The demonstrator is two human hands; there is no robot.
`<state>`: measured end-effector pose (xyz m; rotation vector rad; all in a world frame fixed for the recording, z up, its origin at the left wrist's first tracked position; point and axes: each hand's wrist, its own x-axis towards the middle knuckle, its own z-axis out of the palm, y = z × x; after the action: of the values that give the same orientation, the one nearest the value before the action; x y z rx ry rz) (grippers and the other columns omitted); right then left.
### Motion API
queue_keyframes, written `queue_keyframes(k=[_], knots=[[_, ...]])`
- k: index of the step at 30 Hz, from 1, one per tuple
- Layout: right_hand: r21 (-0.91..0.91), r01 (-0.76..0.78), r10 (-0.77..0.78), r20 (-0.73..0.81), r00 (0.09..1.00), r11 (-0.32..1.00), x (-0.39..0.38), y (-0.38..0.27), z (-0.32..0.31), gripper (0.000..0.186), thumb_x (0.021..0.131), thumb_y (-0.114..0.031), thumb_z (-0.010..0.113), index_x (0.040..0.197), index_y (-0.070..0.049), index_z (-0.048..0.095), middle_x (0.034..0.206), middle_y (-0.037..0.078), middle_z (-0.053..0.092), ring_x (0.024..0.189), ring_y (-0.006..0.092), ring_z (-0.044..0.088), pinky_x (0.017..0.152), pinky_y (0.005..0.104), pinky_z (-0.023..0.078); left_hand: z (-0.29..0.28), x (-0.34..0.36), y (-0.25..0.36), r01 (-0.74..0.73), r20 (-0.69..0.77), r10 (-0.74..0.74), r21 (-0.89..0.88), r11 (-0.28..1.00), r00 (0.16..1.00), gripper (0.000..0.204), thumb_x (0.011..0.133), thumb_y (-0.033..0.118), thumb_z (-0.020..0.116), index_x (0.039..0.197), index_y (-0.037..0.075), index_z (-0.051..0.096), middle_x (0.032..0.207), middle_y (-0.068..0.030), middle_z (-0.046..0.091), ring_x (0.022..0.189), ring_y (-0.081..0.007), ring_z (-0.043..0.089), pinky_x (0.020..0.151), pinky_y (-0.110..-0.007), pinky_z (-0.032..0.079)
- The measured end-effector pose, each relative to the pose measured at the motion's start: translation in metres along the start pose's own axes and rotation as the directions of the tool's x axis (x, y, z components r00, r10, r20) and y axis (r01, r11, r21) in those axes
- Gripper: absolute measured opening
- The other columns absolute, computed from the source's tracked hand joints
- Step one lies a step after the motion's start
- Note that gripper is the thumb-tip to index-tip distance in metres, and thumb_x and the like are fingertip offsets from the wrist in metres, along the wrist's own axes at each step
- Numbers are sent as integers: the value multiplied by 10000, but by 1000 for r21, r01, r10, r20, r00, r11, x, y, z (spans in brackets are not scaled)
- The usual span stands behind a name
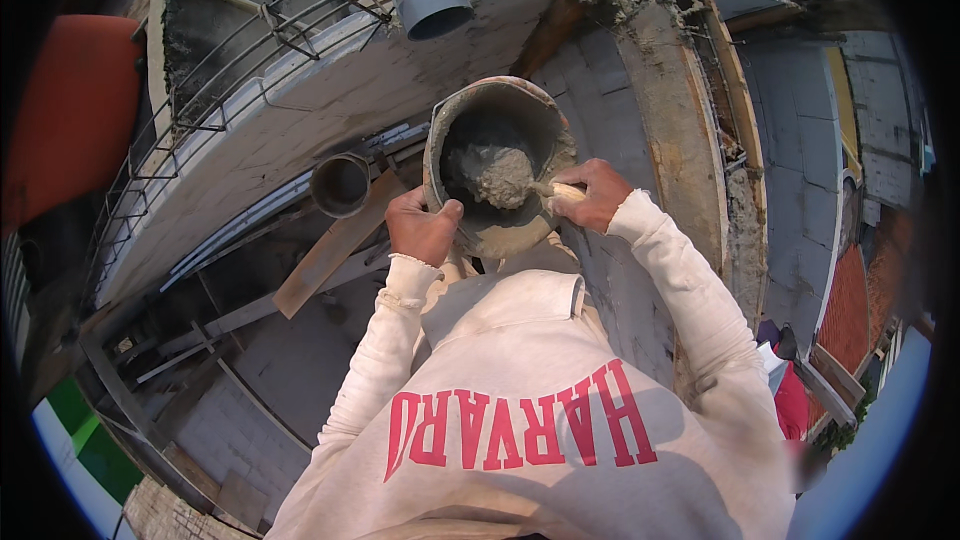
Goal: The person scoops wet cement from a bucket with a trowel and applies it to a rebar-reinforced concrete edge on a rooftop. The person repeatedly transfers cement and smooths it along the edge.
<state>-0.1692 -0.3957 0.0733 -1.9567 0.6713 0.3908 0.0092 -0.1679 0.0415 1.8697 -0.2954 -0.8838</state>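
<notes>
While I pinch the near left edge of a bucket (433, 168) with the left hand (418, 228), thumb at the rim and fingers at the outer side, the right hand (600, 194) is wrapped round the pale handle of a trowel (570, 193); both grips are closed on their objects, neither spread.

Bucket: one, round, crusted grey, mouth upward, just beyond the hem of the shirt (500, 305); whether anything bears it from below, I cannot tell.

Mortar (503, 178): one thick, wet, lumpy grey heap, within the bucket; the trowel handle leads to it over the right side of the rim; the blade I cannot make out, and I take it to lie under the heap.

Done, by my judgement: mortar mixed to a paste, bucket steadied, trowel in hand and at the heap; left: heap not lifted clear of the rim, bucket not emptied; how much lies deeper in the shadow, I cannot tell.

Round about: one plank (330, 252), lower left of the bucket; one dark round tub (340, 186), beside the plank's upper end; one grey pipe (430, 2), beyond the bucket; one rough concrete beam (675, 130), to the right.
</notes>
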Motion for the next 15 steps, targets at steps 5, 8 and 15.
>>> queue_keyframes(k=[5, 8, 15], knots=[[22, 58, -56, -85, 995, 998, -30, 0, -51, 264, 855, -214, 744, 944, 35, 745, 684, 100, 663, 628, 164, 589, 628, 348, 501, 4, -1, -18, 69, -13, -70, -56, 996, 997, 88, 790, 9, 712, 847, -43, 753, 747, -38, 720, 639, -87, 607, 609, -276, 509], [106, -64, 72, -77, 994, 992, -51, -11, -97, 258, 885, -241, 755, 913, 15, 741, 620, 23, 596, 544, 92, 528, 526, 288, 442, -5, -4, -29, 116, -35, -119, -70, 991, 992, 127, 791, 13, 725, 897, -43, 768, 782, -47, 740, 682, -95, 630, 657, -285, 526], [248, -136, 193, -220, 956, 959, -88, -16, -227, 324, 939, -347, 731, 870, -31, 725, 577, -27, 542, 429, 28, 470, 399, 203, 358, -29, -13, -67, 228, -159, -209, 112, 967, 965, 178, 765, 95, 756, 890, -29, 782, 753, -59, 740, 675, -132, 644, 691, -329, 546]])
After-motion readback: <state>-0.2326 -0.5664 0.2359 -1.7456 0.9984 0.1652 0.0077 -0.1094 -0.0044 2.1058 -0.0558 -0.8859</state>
